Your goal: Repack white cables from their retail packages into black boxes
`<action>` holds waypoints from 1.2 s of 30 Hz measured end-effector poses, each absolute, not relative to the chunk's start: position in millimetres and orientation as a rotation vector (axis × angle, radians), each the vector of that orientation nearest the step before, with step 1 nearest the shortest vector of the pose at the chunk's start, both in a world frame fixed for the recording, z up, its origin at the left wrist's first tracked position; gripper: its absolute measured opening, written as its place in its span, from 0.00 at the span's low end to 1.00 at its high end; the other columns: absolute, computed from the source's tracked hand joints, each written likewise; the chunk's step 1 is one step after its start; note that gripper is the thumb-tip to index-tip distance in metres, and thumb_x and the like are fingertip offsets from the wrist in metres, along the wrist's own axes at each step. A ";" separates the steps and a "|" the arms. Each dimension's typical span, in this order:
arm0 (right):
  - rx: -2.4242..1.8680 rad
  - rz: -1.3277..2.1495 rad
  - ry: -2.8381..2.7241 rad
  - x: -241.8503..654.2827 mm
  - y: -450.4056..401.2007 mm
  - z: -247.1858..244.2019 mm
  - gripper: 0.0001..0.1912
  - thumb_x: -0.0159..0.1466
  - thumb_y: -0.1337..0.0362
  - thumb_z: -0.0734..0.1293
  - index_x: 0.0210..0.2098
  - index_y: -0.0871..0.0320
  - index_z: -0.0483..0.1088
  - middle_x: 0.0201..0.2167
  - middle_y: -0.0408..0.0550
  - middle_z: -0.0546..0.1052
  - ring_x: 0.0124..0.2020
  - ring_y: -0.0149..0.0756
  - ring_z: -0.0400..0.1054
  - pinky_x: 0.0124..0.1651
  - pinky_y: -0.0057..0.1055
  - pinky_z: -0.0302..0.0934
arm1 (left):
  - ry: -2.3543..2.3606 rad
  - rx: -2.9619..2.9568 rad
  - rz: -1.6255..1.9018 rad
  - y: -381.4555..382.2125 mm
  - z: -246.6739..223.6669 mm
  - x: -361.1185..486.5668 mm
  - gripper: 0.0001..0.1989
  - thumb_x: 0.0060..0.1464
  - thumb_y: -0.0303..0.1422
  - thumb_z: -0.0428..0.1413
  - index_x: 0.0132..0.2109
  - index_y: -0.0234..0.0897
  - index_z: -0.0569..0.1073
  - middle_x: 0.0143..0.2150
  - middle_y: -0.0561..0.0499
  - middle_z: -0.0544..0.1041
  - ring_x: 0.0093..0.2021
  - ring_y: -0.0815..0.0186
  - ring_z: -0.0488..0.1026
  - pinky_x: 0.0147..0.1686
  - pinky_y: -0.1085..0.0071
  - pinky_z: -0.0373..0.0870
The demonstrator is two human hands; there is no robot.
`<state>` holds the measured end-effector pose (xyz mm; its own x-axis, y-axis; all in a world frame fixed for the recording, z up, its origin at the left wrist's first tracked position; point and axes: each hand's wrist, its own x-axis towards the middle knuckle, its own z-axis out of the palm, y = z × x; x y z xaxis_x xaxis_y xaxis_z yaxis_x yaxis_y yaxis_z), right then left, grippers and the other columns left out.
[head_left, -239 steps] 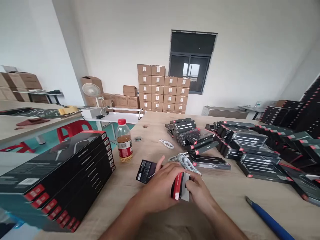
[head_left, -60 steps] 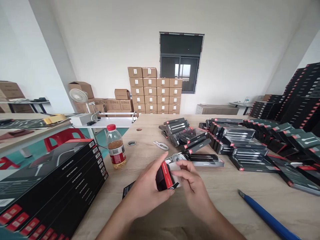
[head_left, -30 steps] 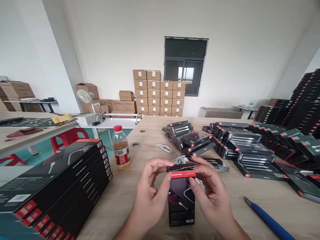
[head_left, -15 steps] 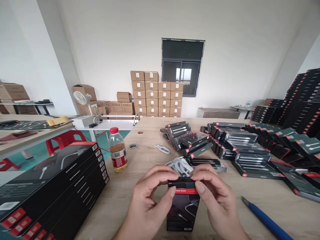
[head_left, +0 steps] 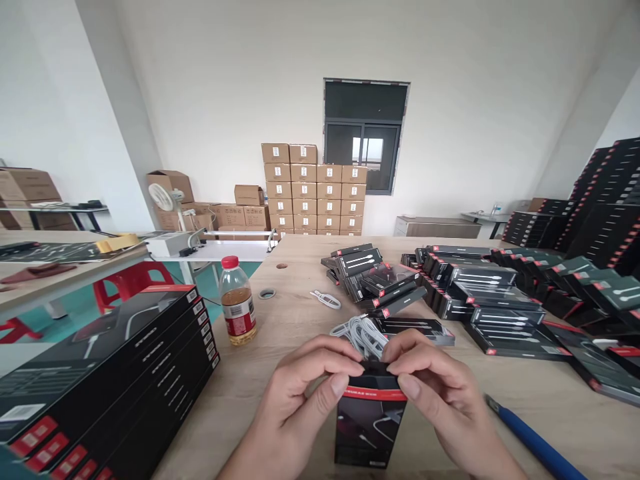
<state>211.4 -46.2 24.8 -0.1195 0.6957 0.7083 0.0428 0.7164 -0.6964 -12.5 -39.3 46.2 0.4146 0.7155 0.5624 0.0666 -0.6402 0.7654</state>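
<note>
The small box (head_left: 367, 427) in the hands is black with a red band near its top and a pale cable printed on its face. The table (head_left: 500, 393) is light wood grain, the loose cables (head_left: 363, 332) white, the bottle (head_left: 237, 311) amber with a red cap and red label. A blue tool (head_left: 535, 440) lies beside black, red-tagged boxes (head_left: 107, 373).

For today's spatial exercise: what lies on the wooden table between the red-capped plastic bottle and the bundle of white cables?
In the head view, only bare tabletop lies between the bottle and the cable bundle; a small grey ring sits farther back.
</note>
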 end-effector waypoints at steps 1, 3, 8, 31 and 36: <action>-0.616 0.612 -1.608 211.4 -46.1 25.2 0.05 0.67 0.61 0.69 0.38 0.49 0.78 0.37 0.48 0.76 0.39 0.39 0.72 0.40 0.33 0.68 | 0.664 2.013 1.238 -38.8 46.7 -12.7 0.11 0.66 0.33 0.52 0.45 0.47 0.80 0.48 0.50 0.79 0.49 0.63 0.76 0.49 0.68 0.71; -0.617 0.589 -1.604 211.1 -46.1 26.5 0.05 0.67 0.62 0.69 0.38 0.49 0.79 0.35 0.48 0.76 0.38 0.38 0.71 0.39 0.31 0.67 | 0.666 2.038 1.243 -38.5 47.4 -12.6 0.11 0.67 0.32 0.51 0.46 0.46 0.79 0.48 0.50 0.79 0.49 0.63 0.76 0.50 0.69 0.71; -0.606 0.623 -1.644 214.5 -47.2 31.6 0.05 0.67 0.63 0.69 0.38 0.49 0.79 0.35 0.48 0.77 0.36 0.37 0.72 0.37 0.32 0.67 | 0.675 2.143 1.255 -40.5 46.8 -13.2 0.12 0.67 0.30 0.50 0.48 0.45 0.78 0.48 0.49 0.78 0.50 0.64 0.75 0.50 0.69 0.71; -0.777 0.574 -1.303 204.1 -18.3 -0.2 0.08 0.63 0.58 0.73 0.40 0.53 0.79 0.40 0.50 0.84 0.40 0.38 0.79 0.43 0.30 0.74 | 1.187 2.388 1.213 -24.2 15.5 1.1 0.48 0.50 0.35 0.64 0.73 0.47 0.50 0.73 0.41 0.55 0.70 0.48 0.58 0.66 0.51 0.62; -0.895 0.803 -0.982 189.7 0.6 -33.6 0.23 0.57 0.47 0.74 0.43 0.57 0.78 0.42 0.52 0.83 0.40 0.42 0.77 0.40 0.33 0.75 | 1.618 2.441 0.986 -35.6 -4.2 26.2 0.56 0.41 0.32 0.66 0.74 0.42 0.49 0.65 0.37 0.65 0.63 0.41 0.64 0.62 0.45 0.65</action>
